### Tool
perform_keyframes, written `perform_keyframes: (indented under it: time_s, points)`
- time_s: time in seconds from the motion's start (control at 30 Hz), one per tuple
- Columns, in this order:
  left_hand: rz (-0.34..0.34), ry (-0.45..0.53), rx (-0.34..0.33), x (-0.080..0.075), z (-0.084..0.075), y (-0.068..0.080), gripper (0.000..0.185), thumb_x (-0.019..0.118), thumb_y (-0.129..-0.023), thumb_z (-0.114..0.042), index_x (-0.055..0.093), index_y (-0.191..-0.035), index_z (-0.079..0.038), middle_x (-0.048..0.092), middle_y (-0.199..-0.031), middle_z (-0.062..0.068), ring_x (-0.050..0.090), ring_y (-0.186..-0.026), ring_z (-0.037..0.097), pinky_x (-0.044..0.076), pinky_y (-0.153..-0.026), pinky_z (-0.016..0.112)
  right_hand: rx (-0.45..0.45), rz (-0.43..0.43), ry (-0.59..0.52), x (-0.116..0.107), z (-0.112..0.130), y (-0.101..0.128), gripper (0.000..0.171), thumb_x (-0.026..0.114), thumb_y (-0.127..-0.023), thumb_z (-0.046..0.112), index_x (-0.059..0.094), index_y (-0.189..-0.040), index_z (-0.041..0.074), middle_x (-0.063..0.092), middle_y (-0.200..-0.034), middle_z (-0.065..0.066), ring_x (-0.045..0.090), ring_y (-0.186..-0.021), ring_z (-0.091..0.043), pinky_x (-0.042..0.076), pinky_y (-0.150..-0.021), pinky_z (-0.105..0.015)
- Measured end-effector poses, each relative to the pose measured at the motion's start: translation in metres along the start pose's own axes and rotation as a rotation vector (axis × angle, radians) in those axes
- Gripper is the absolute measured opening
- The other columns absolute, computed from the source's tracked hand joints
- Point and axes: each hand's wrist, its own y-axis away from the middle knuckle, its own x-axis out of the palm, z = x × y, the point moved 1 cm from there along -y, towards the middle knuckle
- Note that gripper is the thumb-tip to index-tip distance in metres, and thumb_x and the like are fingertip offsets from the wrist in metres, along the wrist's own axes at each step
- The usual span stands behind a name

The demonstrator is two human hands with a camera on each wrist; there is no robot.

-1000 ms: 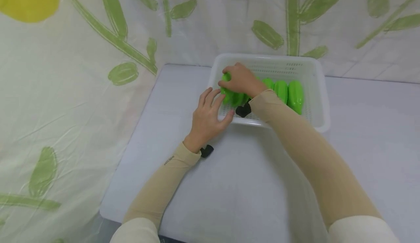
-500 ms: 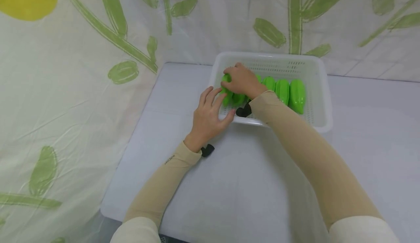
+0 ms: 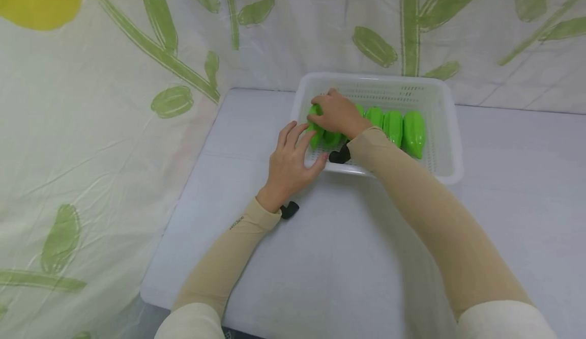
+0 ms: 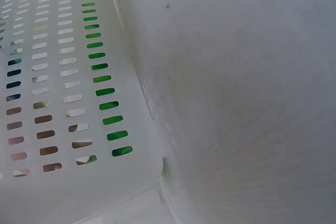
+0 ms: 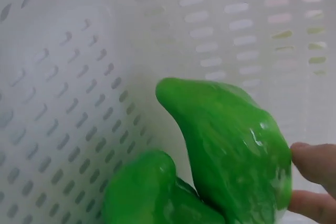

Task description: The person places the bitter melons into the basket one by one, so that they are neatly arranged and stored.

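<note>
Pepper [image 3: 316, 125] gripped by right hand [image 3: 336, 114] at the basket's [image 3: 450, 140] left end, frame centre.
Its long axis runs toward the far wall; 3 more peppers [image 3: 396, 128] lie right. Left hand [image 3: 290, 163], fingers straight, presses the basket's near-left corner.

Light is bright, even and diffuse, with no single source showing. On the bench [image 3: 348, 257] the shadows are faint and soft-edged, darkest under the arms and along the near side of the basket [image 3: 450, 125]. The head view is sharp at the centre, and its straight edges bow slightly toward the frame borders. The peppers [image 3: 403, 131] carry small white glints; in the right wrist view the nearest one [image 5: 231, 150] shows speckled glare and soft focus. The left wrist view is pale, low in contrast and slightly blurred.
</note>
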Motion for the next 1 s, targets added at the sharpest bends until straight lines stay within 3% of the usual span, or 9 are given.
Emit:
perform_keyframes:
  time_s: [0.3,0.47,0.67,0.83,1.0]
  points:
    - [0.006,-0.001,-0.008,0.002,0.001,-0.002,0.050,0.063,-0.096,-0.043,0.068,-0.128,-0.004,0.062,-0.140,0.016,0.048,-0.141,0.040,0.064,-0.074,0.047,0.032,-0.053,-0.013,-0.019,-0.008,0.023,0.065,0.056,-0.104,0.047,0.047,-0.157,0.010,0.042,-0.157,-0.026,0.051,-0.138,-0.044,0.051,-0.102,-0.062]
    - [0.021,-0.009,-0.019,0.002,0.005,-0.002,0.053,0.062,-0.097,-0.044,0.067,-0.130,-0.004,0.061,-0.142,0.017,0.047,-0.142,0.039,0.064,-0.072,0.047,0.034,-0.089,-0.037,-0.034,-0.020,0.042,0.064,0.056,-0.104,0.047,0.048,-0.156,0.010,0.043,-0.157,-0.025,0.049,-0.139,-0.043,0.048,-0.106,-0.063]
    - [0.060,-0.016,-0.022,0.000,0.009,-0.003,0.057,0.060,-0.098,-0.046,0.065,-0.135,-0.003,0.057,-0.146,0.019,0.045,-0.144,0.040,0.061,-0.091,0.050,0.005,-0.141,-0.053,-0.046,-0.031,0.067,0.063,0.056,-0.105,0.044,0.050,-0.154,0.004,0.046,-0.155,-0.027,0.048,-0.140,-0.044,0.045,-0.109,-0.063]
    - [0.089,-0.040,-0.009,-0.003,0.011,-0.003,0.062,0.060,-0.098,-0.048,0.061,-0.142,-0.003,0.054,-0.151,0.022,0.045,-0.144,0.043,0.049,-0.109,0.055,-0.022,-0.173,-0.081,-0.046,-0.041,0.089,0.065,0.056,-0.106,0.045,0.049,-0.153,0.001,0.046,-0.155,-0.028,0.044,-0.144,-0.044,0.038,-0.116,-0.062]
    - [0.116,-0.063,0.005,-0.009,0.010,-0.004,0.065,0.060,-0.099,-0.049,0.059,-0.145,-0.003,0.051,-0.154,0.024,0.045,-0.144,0.045,0.039,-0.118,0.056,-0.003,-0.181,-0.093,-0.043,-0.047,0.111,0.067,0.055,-0.106,0.047,0.047,-0.154,0.001,0.042,-0.158,-0.028,0.038,-0.148,-0.047,0.034,-0.118,-0.064]
